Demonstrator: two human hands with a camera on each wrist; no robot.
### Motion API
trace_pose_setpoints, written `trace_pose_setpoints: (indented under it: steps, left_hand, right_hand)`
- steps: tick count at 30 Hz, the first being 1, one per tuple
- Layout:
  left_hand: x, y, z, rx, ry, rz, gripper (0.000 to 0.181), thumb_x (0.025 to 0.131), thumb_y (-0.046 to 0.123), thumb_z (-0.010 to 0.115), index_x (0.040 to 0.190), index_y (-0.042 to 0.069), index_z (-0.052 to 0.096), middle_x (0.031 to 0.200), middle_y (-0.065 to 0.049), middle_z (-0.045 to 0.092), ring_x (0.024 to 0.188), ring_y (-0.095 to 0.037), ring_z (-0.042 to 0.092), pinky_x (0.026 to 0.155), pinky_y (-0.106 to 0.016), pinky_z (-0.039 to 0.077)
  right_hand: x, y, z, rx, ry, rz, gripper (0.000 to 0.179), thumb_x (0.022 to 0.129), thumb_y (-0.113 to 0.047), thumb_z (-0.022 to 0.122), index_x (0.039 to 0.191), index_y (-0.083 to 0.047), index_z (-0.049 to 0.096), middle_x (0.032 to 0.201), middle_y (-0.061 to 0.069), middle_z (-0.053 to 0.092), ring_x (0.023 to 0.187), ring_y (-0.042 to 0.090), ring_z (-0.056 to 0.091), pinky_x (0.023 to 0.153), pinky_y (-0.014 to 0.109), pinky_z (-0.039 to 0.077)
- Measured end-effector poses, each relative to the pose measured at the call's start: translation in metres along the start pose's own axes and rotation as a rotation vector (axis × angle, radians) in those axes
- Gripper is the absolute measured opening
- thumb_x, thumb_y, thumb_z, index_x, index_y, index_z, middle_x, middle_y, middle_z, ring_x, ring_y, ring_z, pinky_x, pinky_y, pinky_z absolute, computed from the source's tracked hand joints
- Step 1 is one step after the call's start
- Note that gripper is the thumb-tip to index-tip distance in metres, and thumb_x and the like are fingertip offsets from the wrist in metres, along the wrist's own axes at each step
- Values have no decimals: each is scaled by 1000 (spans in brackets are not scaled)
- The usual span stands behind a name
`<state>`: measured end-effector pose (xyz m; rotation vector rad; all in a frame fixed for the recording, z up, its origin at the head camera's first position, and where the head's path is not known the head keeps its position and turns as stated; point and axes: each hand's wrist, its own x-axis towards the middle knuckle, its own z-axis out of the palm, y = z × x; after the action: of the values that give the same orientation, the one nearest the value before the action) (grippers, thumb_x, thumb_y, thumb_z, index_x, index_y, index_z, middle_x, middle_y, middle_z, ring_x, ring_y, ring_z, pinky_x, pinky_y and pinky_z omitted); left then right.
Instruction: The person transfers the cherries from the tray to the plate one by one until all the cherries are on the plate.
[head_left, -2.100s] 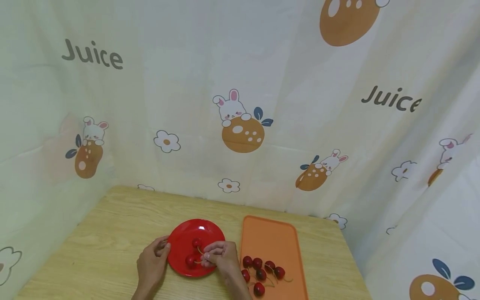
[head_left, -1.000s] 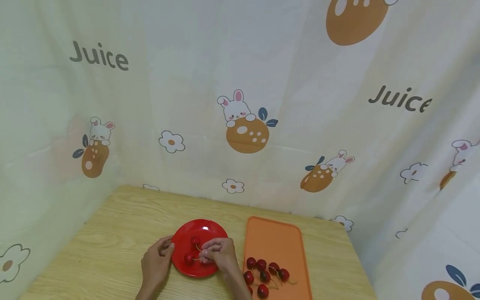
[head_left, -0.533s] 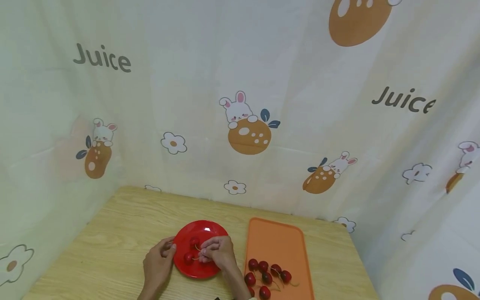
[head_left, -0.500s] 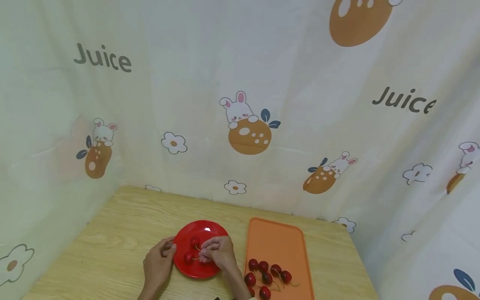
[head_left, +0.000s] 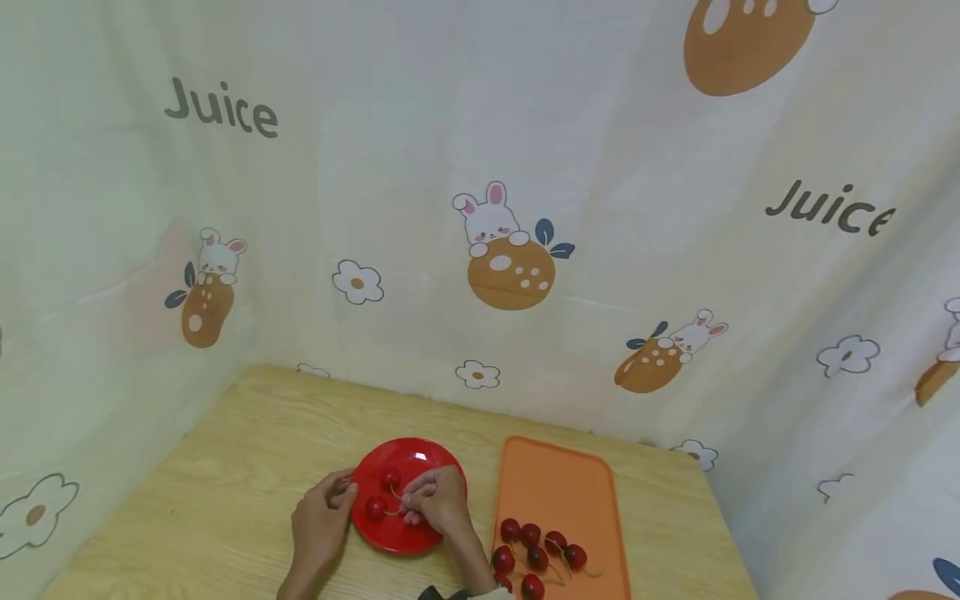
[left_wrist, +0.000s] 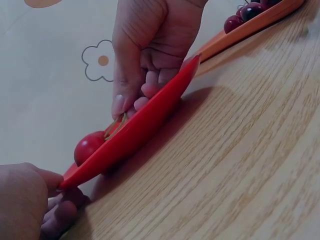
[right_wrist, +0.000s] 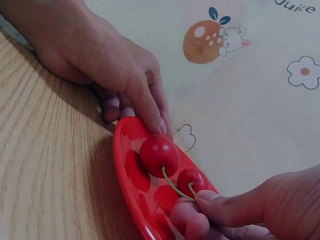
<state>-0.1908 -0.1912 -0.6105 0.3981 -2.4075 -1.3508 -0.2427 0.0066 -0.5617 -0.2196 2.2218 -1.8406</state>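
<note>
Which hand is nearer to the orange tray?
Right. The right hand pinches cherry stems over the red plate, on the side toward the orange tray; the left hand grips the plate's opposite rim.

My left hand (head_left: 321, 518) is at the left rim of the plate (head_left: 411, 451); my right hand (head_left: 441, 500) reaches in over its right side. Between them, two cherries (head_left: 376, 506) sit within the rim. Right of the plate, more cherries (head_left: 537, 557) lie on the tray's (head_left: 555, 475) nearer part. Behind the table (head_left: 247, 483) hangs a curtain (head_left: 405, 167).
</note>
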Motion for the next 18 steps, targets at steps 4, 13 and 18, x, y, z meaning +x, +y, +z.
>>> trace_pose_setpoints:
  steps: [4,13,18]
  left_hand:
    - [1,0,0,-4,-6,-18,30,105,16,72,134,10,76,117,-12,84,83,-11,78,80,-29,52]
    - [0,-2,2,-5,-18,-28,30,104,16,72,134,11,76,117,-12,84,80,-9,74,76,-26,51]
    - [1,-2,0,-5,-7,-14,30,105,16,72,134,11,76,116,-11,84,80,-8,74,77,-26,51]
  right_hand:
    - [2,0,2,-46,2,-12,5,88,13,81,87,9,77,71,19,79,50,11,70,52,26,58]
    - [3,0,4,-127,8,3,5,89,9,82,87,6,79,69,13,78,51,11,70,53,27,60]
    - [2,-5,0,-210,16,-1,7,90,-2,87,89,3,82,68,9,78,50,11,68,52,26,58]
